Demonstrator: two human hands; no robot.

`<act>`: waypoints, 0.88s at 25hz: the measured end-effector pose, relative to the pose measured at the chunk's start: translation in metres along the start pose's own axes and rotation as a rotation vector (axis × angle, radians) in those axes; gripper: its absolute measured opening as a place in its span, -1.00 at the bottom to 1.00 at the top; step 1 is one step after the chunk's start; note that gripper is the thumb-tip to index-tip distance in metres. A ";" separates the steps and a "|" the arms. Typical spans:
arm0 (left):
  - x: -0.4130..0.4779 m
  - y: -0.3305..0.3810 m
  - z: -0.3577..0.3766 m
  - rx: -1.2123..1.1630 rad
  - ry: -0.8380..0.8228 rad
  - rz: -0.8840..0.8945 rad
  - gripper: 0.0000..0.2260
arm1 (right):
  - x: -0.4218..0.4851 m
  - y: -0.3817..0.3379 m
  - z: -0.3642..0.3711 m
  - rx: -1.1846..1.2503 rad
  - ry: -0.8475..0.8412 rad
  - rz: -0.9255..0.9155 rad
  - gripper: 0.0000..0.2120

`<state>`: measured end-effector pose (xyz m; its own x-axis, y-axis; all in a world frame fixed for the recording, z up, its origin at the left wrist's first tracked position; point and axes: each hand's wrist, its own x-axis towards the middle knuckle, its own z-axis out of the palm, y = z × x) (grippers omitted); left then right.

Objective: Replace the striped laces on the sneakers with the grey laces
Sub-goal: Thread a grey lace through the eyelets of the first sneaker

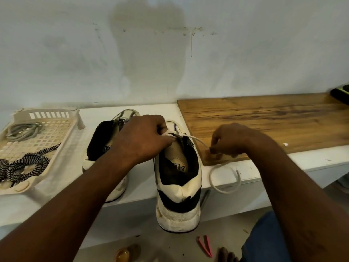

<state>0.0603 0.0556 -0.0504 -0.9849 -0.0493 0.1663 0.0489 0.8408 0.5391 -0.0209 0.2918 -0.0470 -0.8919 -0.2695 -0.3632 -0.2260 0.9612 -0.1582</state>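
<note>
The white-and-black fabric sneaker (pixel 179 186) stands under the left hand (pixel 143 137), whose curled fingers pinch a pale grey cord lace (pixel 224 178) at its eyelets. The right hand (pixel 232 140) pinches it just rightward, with slack looping below. Left of both grips, a beige plastic lattice basket (pixel 62 161) holds a coiled grey lace (pixel 24 129) and black-and-white striped laces (pixel 24 165).

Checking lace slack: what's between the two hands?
Head view: one taut stretch of pale round lace, running from the left hand at the white-and-black sneaker to the right hand pinching it, partly over the brown wooden board.
</note>
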 end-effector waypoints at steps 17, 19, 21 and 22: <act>0.003 -0.004 -0.004 -0.156 0.072 0.006 -0.93 | -0.002 -0.031 0.011 0.454 0.390 -0.313 -0.80; 0.002 -0.003 -0.014 -0.396 0.099 0.030 -0.97 | -0.003 -0.040 0.013 0.543 0.433 -0.406 -0.78; 0.001 -0.003 -0.019 -0.558 0.098 0.089 -0.90 | -0.002 -0.050 0.017 0.602 0.403 -0.504 -0.69; 0.000 -0.003 -0.019 -0.586 0.097 0.129 -0.87 | 0.000 -0.055 0.022 0.635 0.381 -0.544 -0.65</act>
<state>0.0630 0.0430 -0.0357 -0.9464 -0.0389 0.3207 0.2779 0.4084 0.8695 0.0004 0.2373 -0.0580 -0.8201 -0.5289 0.2185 -0.4952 0.4644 -0.7342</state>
